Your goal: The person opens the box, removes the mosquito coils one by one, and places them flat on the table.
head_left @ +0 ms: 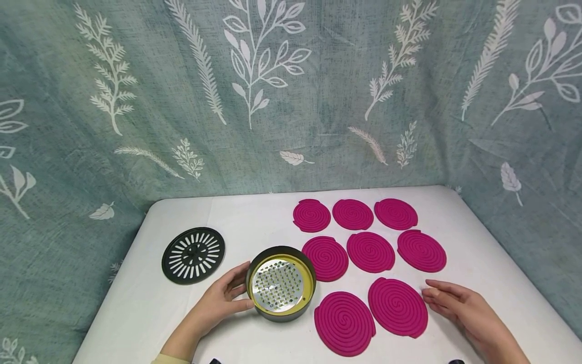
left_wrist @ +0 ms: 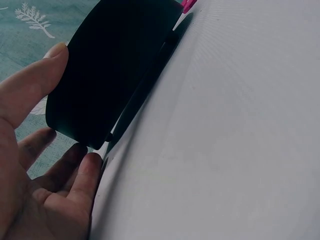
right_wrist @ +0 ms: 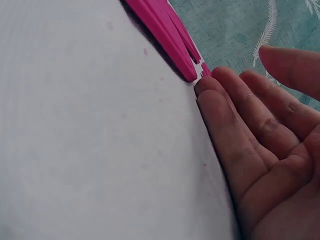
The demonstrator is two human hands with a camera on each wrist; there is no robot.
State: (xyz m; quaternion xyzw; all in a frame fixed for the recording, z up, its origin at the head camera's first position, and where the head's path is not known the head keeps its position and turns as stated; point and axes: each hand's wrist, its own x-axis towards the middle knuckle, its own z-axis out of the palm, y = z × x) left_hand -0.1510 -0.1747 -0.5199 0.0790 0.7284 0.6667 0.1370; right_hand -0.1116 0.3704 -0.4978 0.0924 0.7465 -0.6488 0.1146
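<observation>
A round dark bowl with a yellow inner rim and a metal grater plate [head_left: 278, 285] stands near the middle of the white table. My left hand [head_left: 226, 294] holds this grater bowl at its left side, thumb at the near edge and fingers at the far edge. From the left wrist, only the dark outer wall of the grater bowl [left_wrist: 110, 70] shows, between thumb and fingers. Loosely bent and holding nothing, my right hand [head_left: 464, 309] rests by the table beside a magenta spiral coaster [head_left: 397, 307]. In the right wrist view, its fingers [right_wrist: 220, 117] lie close to a coaster edge [right_wrist: 165, 40].
Several more magenta spiral coasters [head_left: 370, 252] lie in rows right of the bowl, one [head_left: 344, 323] near the front. A black slotted disc [head_left: 193, 255] lies at the left on the white table [head_left: 254, 217]. Patterned green cloth [head_left: 291, 126] hangs behind and at both sides.
</observation>
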